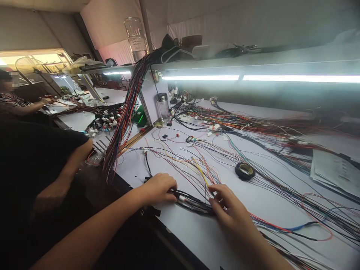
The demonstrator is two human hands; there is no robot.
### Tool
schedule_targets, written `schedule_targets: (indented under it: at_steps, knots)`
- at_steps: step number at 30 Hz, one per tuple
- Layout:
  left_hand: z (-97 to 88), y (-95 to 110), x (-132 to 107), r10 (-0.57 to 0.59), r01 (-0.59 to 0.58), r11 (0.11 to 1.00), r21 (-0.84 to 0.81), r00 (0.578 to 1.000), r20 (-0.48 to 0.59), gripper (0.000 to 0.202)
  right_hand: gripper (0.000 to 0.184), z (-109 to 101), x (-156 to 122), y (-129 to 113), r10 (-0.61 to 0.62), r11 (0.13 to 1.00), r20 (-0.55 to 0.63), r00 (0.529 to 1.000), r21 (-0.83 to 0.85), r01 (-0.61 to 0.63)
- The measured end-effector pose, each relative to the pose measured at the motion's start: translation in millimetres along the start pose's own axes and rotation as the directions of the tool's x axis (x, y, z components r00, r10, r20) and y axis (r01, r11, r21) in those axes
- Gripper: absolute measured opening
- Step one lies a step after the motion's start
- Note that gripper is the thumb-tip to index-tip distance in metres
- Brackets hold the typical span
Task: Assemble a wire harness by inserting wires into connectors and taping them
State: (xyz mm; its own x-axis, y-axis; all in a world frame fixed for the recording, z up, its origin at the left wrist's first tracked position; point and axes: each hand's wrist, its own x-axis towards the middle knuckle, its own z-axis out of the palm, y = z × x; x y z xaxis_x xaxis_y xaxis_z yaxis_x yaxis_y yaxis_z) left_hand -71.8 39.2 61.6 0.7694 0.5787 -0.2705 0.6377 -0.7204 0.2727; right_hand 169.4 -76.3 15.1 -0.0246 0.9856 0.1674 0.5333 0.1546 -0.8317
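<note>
My left hand is closed around one end of a black cable bundle near the front edge of the white table. A short white label or sleeve wraps one of its cables. At the bundle's other end is my right hand, its thumb and curved forefinger apart. Part of the bundle passes behind that thumb; whether the hand touches it I cannot tell. Loose thin wires, yellow, red and dark, fan out just beyond both hands.
A roll of black tape lies right of the wires. Behind are long wire harnesses, a glass bottle and papers. A thick wire bundle hangs from the shelf at left. Nearby sits a person in black.
</note>
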Motion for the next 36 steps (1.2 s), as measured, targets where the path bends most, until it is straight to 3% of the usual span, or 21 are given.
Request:
schedule_targets:
  at_steps: [3, 6, 12, 15, 18, 21, 23, 26, 28, 31, 34, 36]
  knots:
    - [-6.4, 2.6, 2.4, 0.008, -0.008, 1.0, -0.019, 1.0, 0.017, 0.015, 0.022, -12.5, 4.0, -1.1, 0.142, 0.987, -0.052, 0.988, 0.082, -0.138]
    - [-15.5, 7.2, 1.4, 0.023, -0.023, 1.0, -0.014, 1.0, -0.014, 0.011, 0.024, -19.1, 4.6, -2.5, 0.212, 0.969, -0.068, 0.975, 0.141, -0.201]
    - [-22.1, 7.4, -4.9, -0.013, 0.016, 0.998, -0.058, 0.999, 0.048, 0.014, 0.028, -20.0, 5.1, -1.6, 0.25, 0.958, 0.013, 0.968, 0.141, -0.25]
    - [-20.3, 2.6, -4.8, -0.063, 0.077, 0.989, -0.123, 0.992, 0.112, 0.026, 0.028, -19.0, 5.6, 0.8, 0.273, 0.957, 0.057, 0.96, 0.081, -0.277]
    - [-18.9, 2.5, -0.9, -0.057, 0.067, 0.994, -0.089, 0.991, 0.118, 0.039, 0.023, -18.0, 4.9, 2.3, 0.212, 0.977, 0.125, 0.969, 0.007, -0.214]
    - [-16.0, 8.9, 3.0, -0.003, -0.003, 0.996, 0.086, 0.997, 0.075, 0.027, 0.019, -16.2, 3.4, 2.8, 0.104, 0.994, 0.183, 0.978, -0.058, -0.095]
    - [-12.8, 13.7, 3.7, 0.095, -0.094, 0.975, 0.202, 0.995, 0.006, 0.017, 0.019, -14.3, 2.3, 3.3, 0.046, 0.996, 0.204, 0.978, -0.085, -0.029]
    - [-7.8, 17.0, 2.4, 0.272, -0.223, 0.915, 0.337, 0.956, -0.107, 0.013, 0.02, -11.7, 1.0, 5.0, 0.005, 0.994, 0.233, 0.972, -0.106, 0.021]
    - [-4.9, 15.9, 0.9, 0.337, -0.245, 0.881, 0.404, 0.926, -0.172, 0.02, 0.021, -10.9, 0.7, 6.4, 0.026, 0.994, 0.241, 0.97, -0.11, 0.001]
    - [1.0, 12.3, -2.0, 0.359, -0.239, 0.863, 0.446, 0.91, -0.206, 0.028, 0.022, -11.0, 0.9, 7.7, 0.059, 0.994, 0.24, 0.969, -0.106, -0.034]
    - [9.4, 11.4, -6.1, 0.318, -0.218, 0.877, 0.428, 0.932, -0.176, 0.018, 0.023, -10.4, 1.5, 8.0, 0.075, 0.992, 0.25, 0.965, -0.115, -0.047]
    - [14.5, 13.6, -9.0, 0.297, -0.182, 0.882, 0.436, 0.931, -0.212, 0.014, 0.023, -9.0, 1.9, 8.8, 0.096, 0.989, 0.255, 0.962, -0.138, -0.062]
